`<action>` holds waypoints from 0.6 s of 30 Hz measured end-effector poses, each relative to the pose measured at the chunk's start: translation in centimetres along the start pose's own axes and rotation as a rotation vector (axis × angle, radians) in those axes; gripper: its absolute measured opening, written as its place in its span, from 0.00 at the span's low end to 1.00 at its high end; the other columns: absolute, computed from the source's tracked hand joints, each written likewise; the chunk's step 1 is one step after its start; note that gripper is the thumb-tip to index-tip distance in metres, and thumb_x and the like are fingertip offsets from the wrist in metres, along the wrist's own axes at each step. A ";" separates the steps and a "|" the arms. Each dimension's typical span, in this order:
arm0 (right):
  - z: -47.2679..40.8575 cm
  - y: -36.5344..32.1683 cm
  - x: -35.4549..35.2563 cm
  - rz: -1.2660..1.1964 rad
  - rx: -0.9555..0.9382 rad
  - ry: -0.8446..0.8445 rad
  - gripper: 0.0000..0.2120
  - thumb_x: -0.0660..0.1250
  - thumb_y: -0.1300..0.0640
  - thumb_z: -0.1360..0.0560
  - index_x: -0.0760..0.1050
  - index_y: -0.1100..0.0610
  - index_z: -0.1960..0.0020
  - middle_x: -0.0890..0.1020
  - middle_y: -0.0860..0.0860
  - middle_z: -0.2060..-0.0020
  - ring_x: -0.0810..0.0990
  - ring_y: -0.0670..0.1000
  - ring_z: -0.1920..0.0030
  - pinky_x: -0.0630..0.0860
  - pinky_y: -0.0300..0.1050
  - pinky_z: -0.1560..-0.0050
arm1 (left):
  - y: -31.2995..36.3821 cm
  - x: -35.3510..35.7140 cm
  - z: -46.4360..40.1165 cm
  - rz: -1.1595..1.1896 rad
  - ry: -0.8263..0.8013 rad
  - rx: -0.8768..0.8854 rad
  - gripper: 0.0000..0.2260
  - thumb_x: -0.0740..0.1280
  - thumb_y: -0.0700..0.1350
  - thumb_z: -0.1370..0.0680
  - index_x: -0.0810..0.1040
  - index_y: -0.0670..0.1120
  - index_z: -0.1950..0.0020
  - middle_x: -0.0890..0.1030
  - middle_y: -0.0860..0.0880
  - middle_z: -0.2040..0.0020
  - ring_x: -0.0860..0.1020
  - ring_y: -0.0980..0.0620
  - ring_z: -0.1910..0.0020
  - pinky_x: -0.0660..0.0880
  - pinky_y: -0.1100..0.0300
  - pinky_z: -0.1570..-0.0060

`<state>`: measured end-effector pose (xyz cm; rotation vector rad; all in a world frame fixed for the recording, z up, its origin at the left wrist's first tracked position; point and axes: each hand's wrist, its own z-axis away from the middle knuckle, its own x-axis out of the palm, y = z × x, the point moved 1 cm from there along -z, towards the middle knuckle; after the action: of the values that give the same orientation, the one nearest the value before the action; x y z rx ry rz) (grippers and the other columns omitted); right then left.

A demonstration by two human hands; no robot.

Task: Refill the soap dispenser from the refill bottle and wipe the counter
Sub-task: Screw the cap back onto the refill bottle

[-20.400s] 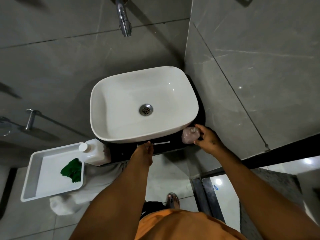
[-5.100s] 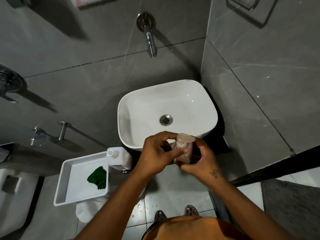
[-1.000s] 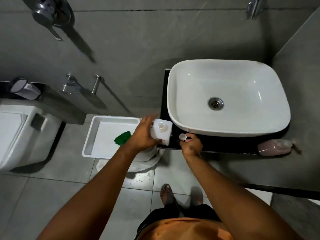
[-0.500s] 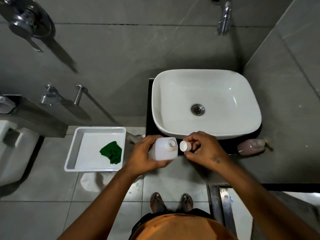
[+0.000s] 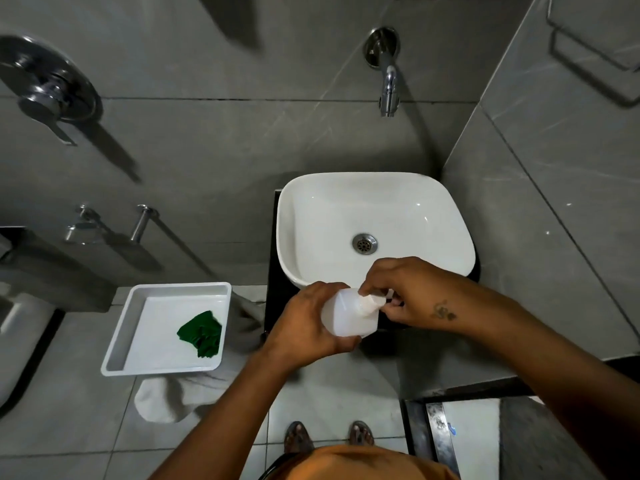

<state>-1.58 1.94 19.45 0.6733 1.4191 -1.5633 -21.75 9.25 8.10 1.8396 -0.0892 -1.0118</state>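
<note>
Change: since half a second ago the small white cap, then held clear beside the open neck, sits at the neck of the translucent white plastic refill bottle (image 5: 348,315); view has swung so the pink soap dispenser is out of sight behind the right arm.
Left hand (image 5: 304,332): fingers curled round the bottle's body from 9 o'clock, holding it tilted, neck pointing to about 2 o'clock.
Right hand (image 5: 403,294): fingertips pinched on the small white screw cap (image 5: 370,303); cannot tell whether it is going on or coming off.
Bottle position: held in the air just in front of the white ceramic basin (image 5: 374,209), over the black counter edge (image 5: 277,306).
Bottle look: squarish shoulders, cloudy walls, no label visible; fill level not readable.
Step advice (judgement): keep the neck raised while the cap turns, so nothing dribbles; steady the body firmly, as thin walls may flex and push liquid out.
Cloth: crumpled green wiping cloth (image 5: 202,334) lies in the white rectangular plastic tray (image 5: 121,341), at 9 o'clock of the bottle, well apart.
Counter wipe: not yet begun.
</note>
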 end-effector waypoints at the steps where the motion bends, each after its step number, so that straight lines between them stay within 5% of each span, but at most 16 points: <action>1: 0.1 0.0 0.1 0.005 -0.007 -0.002 0.19 0.68 0.60 0.30 0.80 0.46 0.41 0.79 0.42 0.47 0.79 0.46 0.48 0.78 0.47 0.48 | 0.1 0.1 0.0 0.003 0.007 -0.002 0.36 0.81 0.63 0.42 0.74 0.63 0.36 0.78 0.65 0.42 0.79 0.60 0.44 0.80 0.58 0.48; 6: 0.3 -0.5 0.3 0.093 0.057 0.037 0.13 0.64 0.44 0.29 0.78 0.45 0.47 0.73 0.41 0.58 0.75 0.45 0.57 0.78 0.48 0.55 | 0.8 0.0 0.2 0.002 0.076 0.011 0.35 0.80 0.62 0.41 0.74 0.60 0.36 0.79 0.62 0.44 0.79 0.60 0.46 0.79 0.60 0.49; 10: -0.3 -0.9 1.1 0.287 0.211 0.103 0.29 0.50 0.27 0.28 0.69 0.51 0.67 0.72 0.45 0.70 0.75 0.50 0.66 0.70 0.45 0.68 | 1.0 -0.2 0.3 -0.019 0.066 0.009 0.34 0.80 0.60 0.40 0.76 0.58 0.36 0.80 0.60 0.43 0.79 0.59 0.45 0.79 0.57 0.48; 13: -0.3 -0.6 0.3 0.115 0.182 0.130 0.31 0.57 0.23 0.35 0.74 0.47 0.48 0.78 0.42 0.62 0.77 0.45 0.62 0.76 0.44 0.61 | 0.8 -0.2 0.4 0.021 0.081 -0.003 0.34 0.82 0.57 0.40 0.78 0.56 0.36 0.81 0.58 0.42 0.80 0.56 0.43 0.80 0.53 0.47; 15: -0.3 -0.5 -0.4 0.046 0.096 0.054 0.27 0.66 0.30 0.35 0.72 0.41 0.40 0.78 0.40 0.58 0.78 0.42 0.59 0.78 0.44 0.56 | 0.8 -0.3 0.3 0.039 0.100 -0.006 0.34 0.82 0.56 0.40 0.78 0.55 0.36 0.81 0.58 0.43 0.80 0.56 0.43 0.80 0.53 0.47; 17: -0.5 -0.6 -0.5 0.166 0.060 0.061 0.16 0.65 0.33 0.31 0.74 0.46 0.57 0.77 0.42 0.65 0.79 0.46 0.62 0.76 0.45 0.63 | 0.9 -0.4 0.2 0.022 0.094 0.001 0.33 0.82 0.57 0.40 0.77 0.56 0.36 0.81 0.58 0.43 0.80 0.57 0.44 0.79 0.54 0.47; 18: -0.6 -0.7 -0.5 0.242 0.099 0.087 0.23 0.61 0.30 0.30 0.71 0.50 0.66 0.75 0.44 0.71 0.78 0.48 0.67 0.72 0.45 0.69 | 1.0 -0.4 0.1 0.006 0.086 0.007 0.34 0.81 0.58 0.40 0.77 0.57 0.36 0.81 0.59 0.43 0.79 0.58 0.44 0.79 0.54 0.47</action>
<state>-2.04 2.63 20.09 0.9458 1.2763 -1.4344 -21.77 8.86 9.08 1.8858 -0.0463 -0.9276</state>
